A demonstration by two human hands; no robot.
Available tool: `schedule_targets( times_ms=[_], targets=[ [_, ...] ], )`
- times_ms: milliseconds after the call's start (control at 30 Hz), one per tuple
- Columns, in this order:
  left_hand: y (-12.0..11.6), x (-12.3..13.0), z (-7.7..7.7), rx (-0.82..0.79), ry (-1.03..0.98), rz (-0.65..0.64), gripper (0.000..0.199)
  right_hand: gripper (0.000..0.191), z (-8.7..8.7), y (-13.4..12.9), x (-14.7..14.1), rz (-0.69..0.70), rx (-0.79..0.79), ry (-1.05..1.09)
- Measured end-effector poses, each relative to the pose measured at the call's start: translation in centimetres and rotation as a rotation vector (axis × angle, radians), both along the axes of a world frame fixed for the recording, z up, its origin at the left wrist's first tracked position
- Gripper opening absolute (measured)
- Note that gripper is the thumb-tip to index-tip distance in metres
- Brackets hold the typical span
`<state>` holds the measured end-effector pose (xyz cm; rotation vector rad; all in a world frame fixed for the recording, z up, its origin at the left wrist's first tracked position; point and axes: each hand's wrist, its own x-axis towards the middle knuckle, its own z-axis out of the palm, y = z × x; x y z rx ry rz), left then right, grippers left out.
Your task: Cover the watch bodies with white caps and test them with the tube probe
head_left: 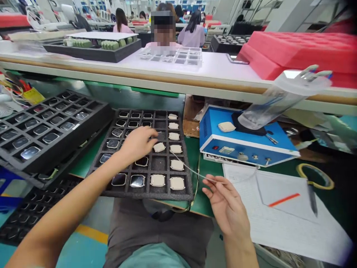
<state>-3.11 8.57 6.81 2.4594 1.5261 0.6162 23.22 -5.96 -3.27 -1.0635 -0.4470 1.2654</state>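
Note:
In front of me lies a black foam tray (153,191) with dark-screened square watch faces (137,181) on its left and cream watch-shaped pieces (177,183) on its right. My left hand (139,143) is above the middle columns, thumb and forefinger apart. Just beside its fingertips, one cream piece (159,147) sits slightly tilted in a cell. At the tray's right, my right hand (227,199) pinches a thin white tube (196,173) between thumb and fingers. The tube's left end reaches over the right column, and its other side runs toward a blue control box (248,149).
Stacked foam trays (55,126) of watch faces stand at left. On the box are a cream piece (226,127) and a tilted clear cup (267,108). Papers (279,223) and a tape roll (315,176) lie at right. A shelf (167,80) crosses ahead; people sit beyond.

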Motion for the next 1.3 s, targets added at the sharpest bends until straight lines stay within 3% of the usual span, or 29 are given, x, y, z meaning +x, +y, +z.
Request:
schedule_targets(
  times_ms=[67, 167, 267, 367, 500, 633, 700, 767, 900, 1033, 1167, 1300],
  targets=[
    [-2.0, -4.3, -1.4, -0.018, 0.000, 0.038, 0.017, 0.018, 0.3, 0.5, -1.0, 0.013, 0.094, -0.013],
    [-5.6, -7.1, -3.5, -0.031, -0.005, -0.028, 0.018, 0.014, 0.9, 1.6, -2.7, 0.065, 0.206, -0.105],
    [-9.2, -7.2, -4.7, -0.024, 0.088, -0.149, 0.019, 0.016, 1.2, 2.7, -4.4, 0.148, 0.277, -0.294],
    [-11.5, -6.5, -4.6, 0.038, 0.229, -0.202, 0.021, 0.021, 1.6, 3.6, -5.9, 0.208, 0.364, -0.453],
    [-12.3, -5.8, -3.9, 0.075, 0.410, -0.180, 0.021, 0.017, 1.8, 4.6, -7.7, 0.221, 0.377, -0.491],
    [-12.4, -5.7, -4.4, 0.094, 0.449, -0.166, 0.031, 0.016, 1.5, 5.5, -8.8, 0.166, 0.406, -0.473],
    [-12.3, -5.7, -5.1, 0.125, 0.298, -0.103, 0.034, 0.016, 1.3, 5.6, -9.0, 0.124, 0.415, -0.412],
    [-11.9, -5.1, -5.6, 0.105, 0.011, 0.024, 0.032, 0.015, 1.2, 5.4, -9.0, 0.084, 0.418, -0.362],
    [-10.1, -1.7, -6.4, -0.134, -0.657, 0.272, 0.032, 0.012, 1.1, 4.9, -9.2, 0.020, 0.448, -0.446],
    [-8.7, 2.1, -7.3, -0.362, -1.157, 0.307, 0.048, 0.016, 0.6, 4.6, -9.3, -0.039, 0.497, -0.584],
    [-8.6, 3.1, -7.8, -0.455, -1.375, 0.275, 0.059, 0.016, -0.1, 4.6, -9.2, -0.041, 0.519, -0.641],
    [-8.7, 2.8, -7.5, -0.501, -1.467, 0.278, 0.043, 0.015, -0.3, 4.4, -9.3, -0.056, 0.515, -0.611]
  ],
)
